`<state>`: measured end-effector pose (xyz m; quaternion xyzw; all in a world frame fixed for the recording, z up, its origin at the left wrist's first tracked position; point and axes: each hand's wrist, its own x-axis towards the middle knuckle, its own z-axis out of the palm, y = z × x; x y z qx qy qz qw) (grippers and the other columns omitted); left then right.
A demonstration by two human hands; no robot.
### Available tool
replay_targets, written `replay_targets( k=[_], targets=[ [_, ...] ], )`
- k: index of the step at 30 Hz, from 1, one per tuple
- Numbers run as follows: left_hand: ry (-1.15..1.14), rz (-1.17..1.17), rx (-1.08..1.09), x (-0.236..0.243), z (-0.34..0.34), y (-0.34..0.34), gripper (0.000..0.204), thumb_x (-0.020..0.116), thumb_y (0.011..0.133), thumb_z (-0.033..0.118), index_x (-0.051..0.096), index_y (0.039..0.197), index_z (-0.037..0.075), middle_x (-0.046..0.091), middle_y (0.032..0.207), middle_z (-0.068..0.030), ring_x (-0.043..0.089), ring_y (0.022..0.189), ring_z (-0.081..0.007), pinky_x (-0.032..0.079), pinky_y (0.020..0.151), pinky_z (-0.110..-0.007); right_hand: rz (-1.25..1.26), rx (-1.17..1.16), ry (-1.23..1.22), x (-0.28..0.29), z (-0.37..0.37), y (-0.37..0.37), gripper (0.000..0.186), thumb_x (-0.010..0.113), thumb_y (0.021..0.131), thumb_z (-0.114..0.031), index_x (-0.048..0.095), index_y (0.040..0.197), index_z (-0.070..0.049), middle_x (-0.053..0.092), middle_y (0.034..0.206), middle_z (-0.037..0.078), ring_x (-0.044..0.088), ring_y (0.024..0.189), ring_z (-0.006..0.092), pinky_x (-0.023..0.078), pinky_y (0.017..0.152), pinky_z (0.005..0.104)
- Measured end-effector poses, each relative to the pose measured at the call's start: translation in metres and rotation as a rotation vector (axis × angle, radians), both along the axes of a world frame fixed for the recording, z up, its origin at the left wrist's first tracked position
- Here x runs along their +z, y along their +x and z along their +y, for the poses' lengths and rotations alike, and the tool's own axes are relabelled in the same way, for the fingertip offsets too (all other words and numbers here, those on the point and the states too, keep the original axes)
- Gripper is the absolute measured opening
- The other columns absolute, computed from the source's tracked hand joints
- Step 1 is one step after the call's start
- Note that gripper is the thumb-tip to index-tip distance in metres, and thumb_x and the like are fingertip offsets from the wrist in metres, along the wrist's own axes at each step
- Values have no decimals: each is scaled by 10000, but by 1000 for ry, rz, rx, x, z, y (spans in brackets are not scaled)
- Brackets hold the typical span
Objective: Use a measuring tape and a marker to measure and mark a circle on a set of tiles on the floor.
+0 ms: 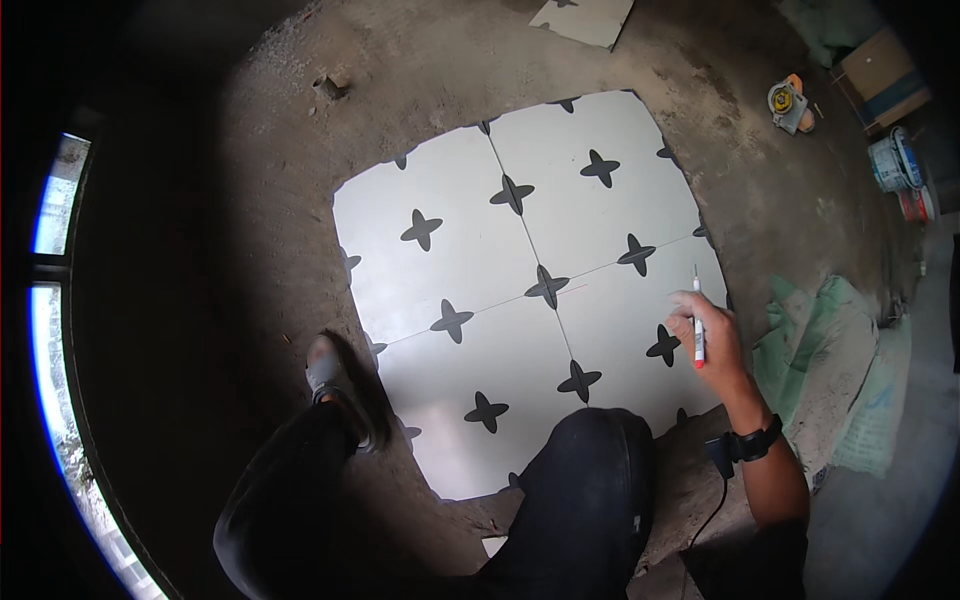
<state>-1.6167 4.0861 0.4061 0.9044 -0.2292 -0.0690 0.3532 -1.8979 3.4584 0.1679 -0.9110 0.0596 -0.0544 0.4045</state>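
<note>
The right hand (718,338) grips a white pen (699,340) in its bent fingers, tip pointing away from the body, over the right side of four tiles (625,335) laid edge to edge on the floor (745,185), while the left hand's fingers I cannot tell.

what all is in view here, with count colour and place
Pen: 1, white, red end, in right hand
Joined tiles: 4, white with dark crosses, centre
Loose tile: 1, pale, top edge
Power tool: 1, yellow and orange, upper right
Box: 1, brown and blue, upper right
Buckets: 2, one blue and white, one red, right edge
Sacking: count unclear, pale green, right
Pipe stub: 1, brown, upper left
Window: 1, bright, left edge
Floor: 1, brown, beneath tiles
Wrist device: 1, black with cable, right wrist
Shoe: 1, grey, left of tiles
Legs: 2, dark trousers, bottom
Right hand: 1, over lower right tile
</note>
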Motion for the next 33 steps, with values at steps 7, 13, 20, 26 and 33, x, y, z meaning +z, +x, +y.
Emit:
replay_targets(
  k=[7, 13, 20, 26, 33],
  targets=[
    [-6, -85, -42, 89, -40, -44, 461, 475, 1047, 369, 550, 1341, 22, 627, 1244, -124, 620, 1106, -197, 509, 919, -337, -174, -74, -8, 39, -35, -27, 296, 717, 948, -238, 651, 1124, -10, 702, 762, 163, 707, 682, 285, 530, 635, 348],
    [-1, -137, -82, 148, -85, -72, 450, 483, 1046, 358, 557, 1333, 20, 633, 1238, -125, 627, 1094, -197, 515, 911, -335, -231, -149, 47, 36, -50, -84, 293, 714, 948, -235, 652, 1133, -16, 699, 765, 158, 700, 680, 287, 529, 635, 353],
    [-35, -174, -116, 192, -120, -91, 437, 493, 1044, 345, 564, 1325, 18, 640, 1232, -126, 634, 1080, -197, 521, 902, -333, -137, -285, 165, 14, -59, -166, 261, 677, 961, -177, 638, 1135, 13, 702, 815, 102, 680, 777, 189, 539, 742, 325],
    [-56, -149, -117, 198, -124, -90, 427, 501, 1042, 334, 571, 1317, 16, 646, 1227, -127, 641, 1068, -198, 526, 894, -331, -156, -380, 226, 20, -63, -198, 254, 682, 974, -218, 654, 1108, -4, 647, 778, 87, 627, 720, 186, 508, 696, 323],
    [-47, -72, -144, 192, -139, -65, 414, 511, 1040, 322, 579, 1308, 14, 654, 1220, -127, 648, 1054, -198, 533, 885, -329, -87, -370, 210, 11, -44, -217, 255, 675, 979, -203, 642, 1137, -5, 654, 785, 89, 638, 724, 190, 515, 712, 326]
  ],
)
